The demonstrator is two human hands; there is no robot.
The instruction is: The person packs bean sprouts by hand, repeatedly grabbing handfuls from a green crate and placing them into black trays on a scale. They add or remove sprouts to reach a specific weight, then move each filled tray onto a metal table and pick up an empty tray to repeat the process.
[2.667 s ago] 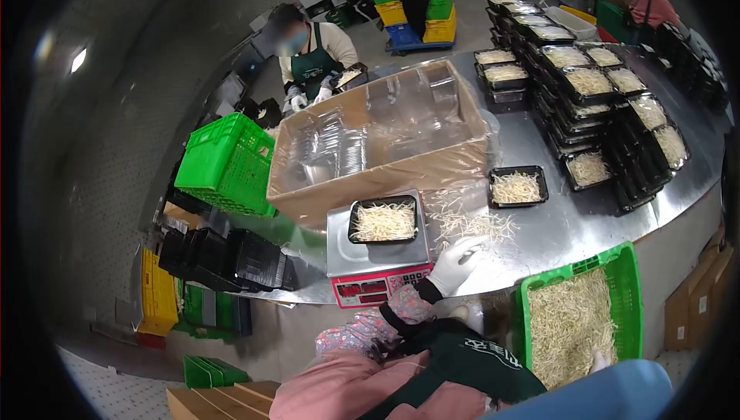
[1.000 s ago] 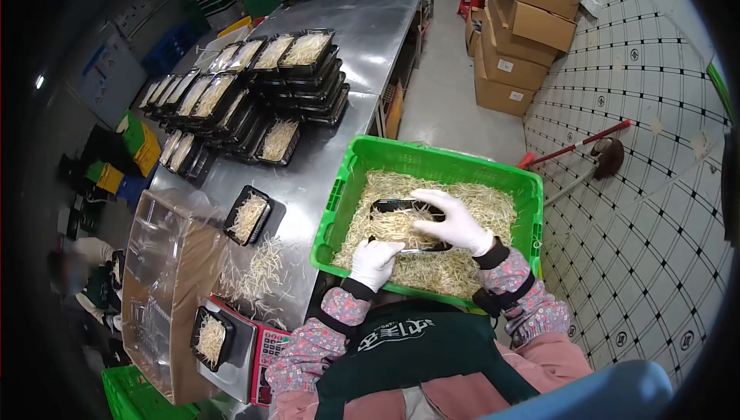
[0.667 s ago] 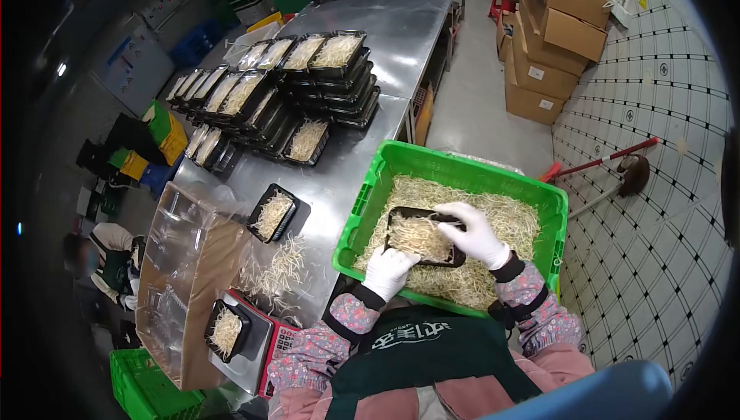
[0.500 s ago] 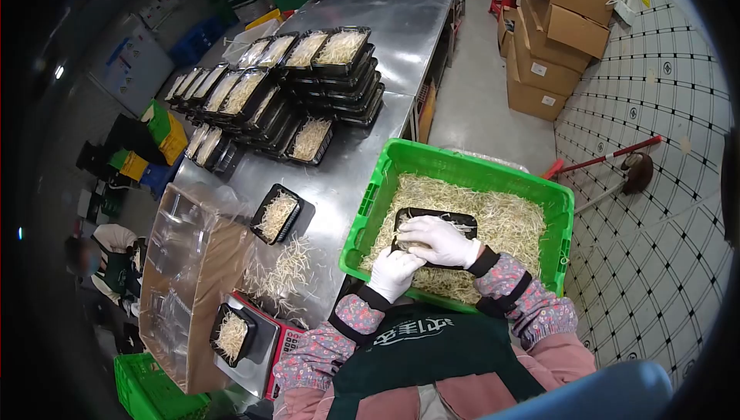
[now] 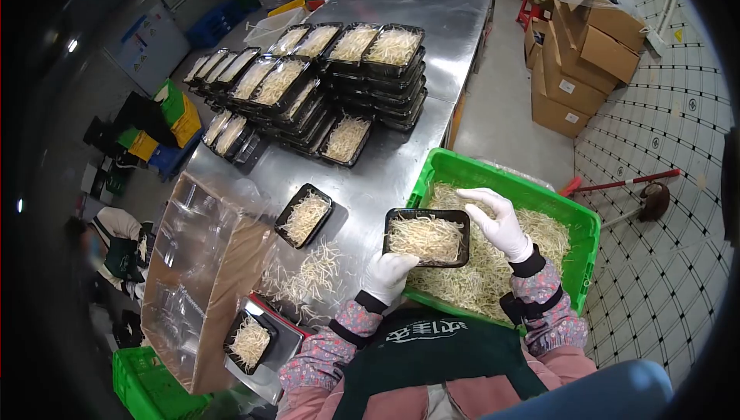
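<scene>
Holding a sprout-filled tray [image 5: 464,243] in left hand [image 5: 388,276].

the hands [image 5: 502,227] have parted; the black tray [image 5: 426,238] has shifted toward the table [image 5: 374,189].

The steel table [image 5: 385,173] gleams, running from near left to far right! On its far half, black trays [image 5: 395,46] of sprouts sit in tall stacks, and nearer, there's one lone tray [image 5: 304,216] by itself. Nearer again, loose sprouts [image 5: 304,275] sprawl across bare metal! Near left, a brown carton [image 5: 223,289] of clear plastic, and just right of it, the scale [image 5: 289,341]
</scene>
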